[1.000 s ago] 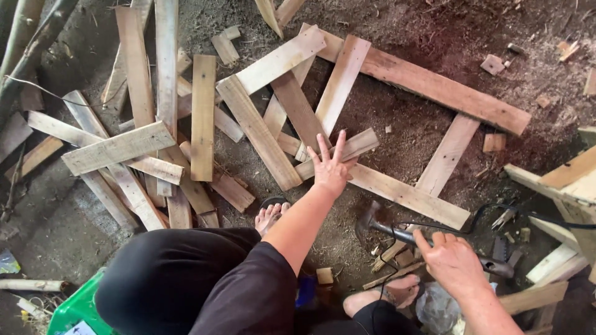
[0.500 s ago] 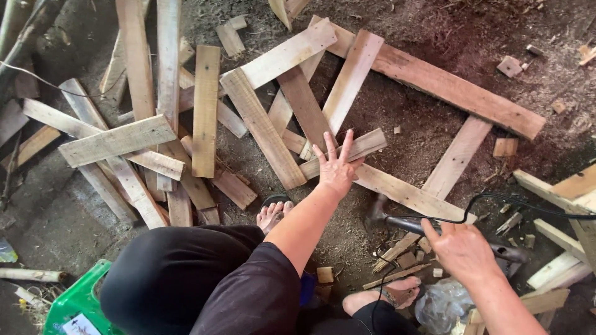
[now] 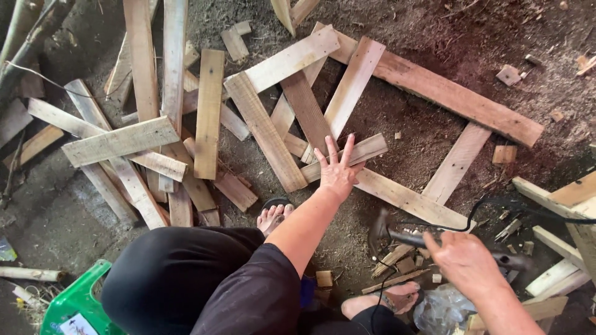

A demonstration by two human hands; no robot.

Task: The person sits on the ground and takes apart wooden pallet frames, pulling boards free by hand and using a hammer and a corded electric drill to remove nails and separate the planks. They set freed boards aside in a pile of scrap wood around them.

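- Hammer [image 3: 397, 236]: dark handle gripped in the right hand [image 3: 467, 263], low on the right side of the view, just above the dirt floor [image 3: 434, 124]. Fingers are wrapped fully around the handle. The head end is motion-blurred, so its exact attitude cannot be told.
- Left hand [image 3: 337, 171]: open, fingers spread, palm pressed flat on a short plank [image 3: 372, 147] where it meets the long lower rail [image 3: 410, 198] of a rough frame. It grips nothing; it only bears down.
- Step in hand, as judged: the frame is pinned by the left hand while the hammer is brought up by the right.
- Next move, as judged: any blow near the joint calls for the spread fingers to stay clear of the strike point, and for steady downward pressure so that the plank does not shift.
- Nearby: small wood offcuts [image 3: 397, 257] lie just beside the hammer; a black cord [image 3: 496, 205] loops past the right hand; a sandalled foot [image 3: 273, 217] rests near the left forearm.
- Further out: loose boards [image 3: 155, 136] are piled on the left; a green crate [image 3: 74, 304] sits at the lower left corner.
- Change from one second ago: the right hand was open and reaching, with the hammer lying on the floor; it is now closed on the handle. The left hand has kept its place.
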